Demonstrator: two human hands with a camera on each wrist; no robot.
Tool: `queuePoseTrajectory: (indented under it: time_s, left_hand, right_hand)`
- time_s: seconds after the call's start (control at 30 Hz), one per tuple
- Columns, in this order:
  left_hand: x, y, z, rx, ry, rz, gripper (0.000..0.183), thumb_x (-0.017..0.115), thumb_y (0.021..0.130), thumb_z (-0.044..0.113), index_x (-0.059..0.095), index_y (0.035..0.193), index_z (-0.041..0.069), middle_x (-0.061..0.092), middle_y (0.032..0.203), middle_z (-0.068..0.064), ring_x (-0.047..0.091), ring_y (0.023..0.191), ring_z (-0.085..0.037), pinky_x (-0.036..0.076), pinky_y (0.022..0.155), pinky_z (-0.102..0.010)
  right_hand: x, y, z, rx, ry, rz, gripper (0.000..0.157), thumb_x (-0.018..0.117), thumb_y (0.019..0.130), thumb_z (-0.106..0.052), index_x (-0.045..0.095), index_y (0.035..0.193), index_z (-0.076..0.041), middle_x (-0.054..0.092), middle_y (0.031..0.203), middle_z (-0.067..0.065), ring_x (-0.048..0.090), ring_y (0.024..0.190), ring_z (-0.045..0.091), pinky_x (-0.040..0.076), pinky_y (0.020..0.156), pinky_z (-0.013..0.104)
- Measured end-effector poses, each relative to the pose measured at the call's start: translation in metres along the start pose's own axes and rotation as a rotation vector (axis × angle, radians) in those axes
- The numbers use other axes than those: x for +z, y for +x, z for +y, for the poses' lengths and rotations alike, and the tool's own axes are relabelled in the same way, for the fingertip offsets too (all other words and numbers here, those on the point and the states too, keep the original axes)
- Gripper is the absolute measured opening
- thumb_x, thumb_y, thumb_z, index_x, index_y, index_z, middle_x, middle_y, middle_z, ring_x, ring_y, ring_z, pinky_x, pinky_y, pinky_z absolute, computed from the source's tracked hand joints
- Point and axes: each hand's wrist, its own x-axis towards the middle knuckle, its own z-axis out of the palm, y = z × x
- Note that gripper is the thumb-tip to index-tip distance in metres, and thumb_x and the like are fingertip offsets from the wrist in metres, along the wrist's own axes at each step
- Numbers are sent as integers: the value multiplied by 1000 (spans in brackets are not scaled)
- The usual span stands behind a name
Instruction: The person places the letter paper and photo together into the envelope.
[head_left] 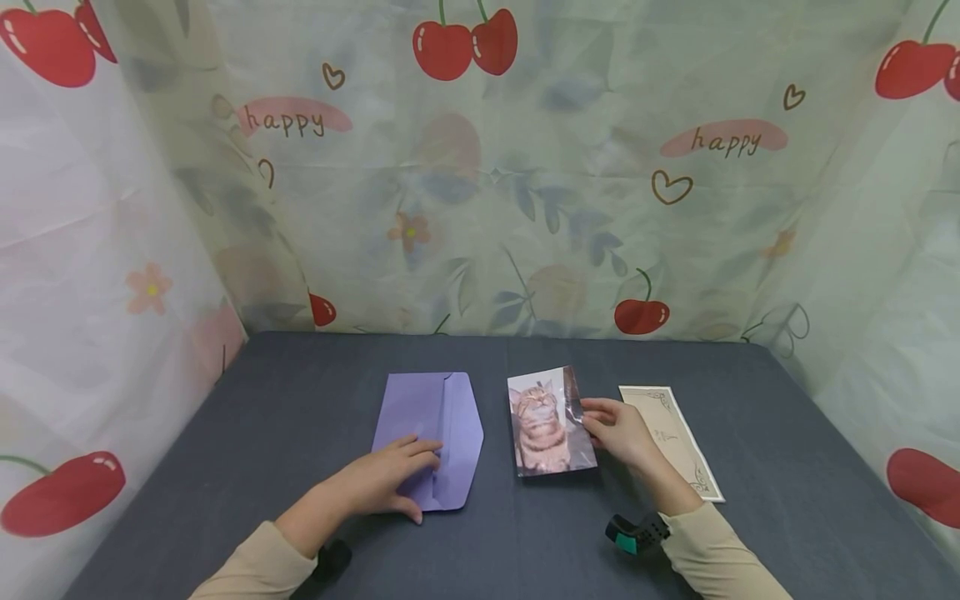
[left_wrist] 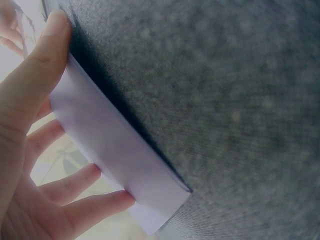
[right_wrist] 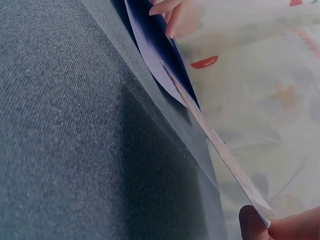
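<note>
A purple envelope [head_left: 416,404] lies on the dark table, its pointed flap spread out toward the right. My left hand [head_left: 386,477] rests on it with fingers spread, the thumb at the near edge. In the left wrist view the fingertips touch the envelope's face [left_wrist: 110,145]. To the right, my right hand [head_left: 626,433] pinches the right edge of a cat picture card [head_left: 542,425], held tilted above the cloth. The right wrist view shows this card [right_wrist: 225,155] edge-on between thumb and finger, its far end in line with the envelope flap [right_wrist: 155,60].
A cream card with an ornate border [head_left: 660,421] lies on the table, partly behind my right forearm. Dark cloth [head_left: 315,383] covers the table. Printed curtains [head_left: 480,208] with cherries enclose the back and both sides. A black wrist strap [head_left: 636,533] sits by the right cuff.
</note>
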Motion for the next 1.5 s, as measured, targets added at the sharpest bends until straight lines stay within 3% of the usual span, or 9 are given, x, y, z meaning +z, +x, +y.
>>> queuePoseTrajectory:
  time_s: [0.83, 1.5]
  left_hand:
    - [0, 1, 0, -4, -8, -10, 55, 78, 69, 37, 53, 112, 12, 48, 139, -12, 43, 126, -45, 38, 103, -54]
    - [-1, 2, 1, -20, -18, -33, 56, 77, 70, 38, 54, 114, 12, 47, 141, -11, 42, 128, -45, 38, 104, -53]
  right_hand:
    - [15, 5, -8, -41, 1, -25, 34, 54, 90, 0, 54, 123, 6, 64, 110, 26, 66, 87, 19, 58, 70, 33]
    - [30, 2, -15, -66, 34, -40, 33, 56, 88, 2, 56, 120, 7, 65, 106, 26, 65, 79, 16, 58, 65, 31]
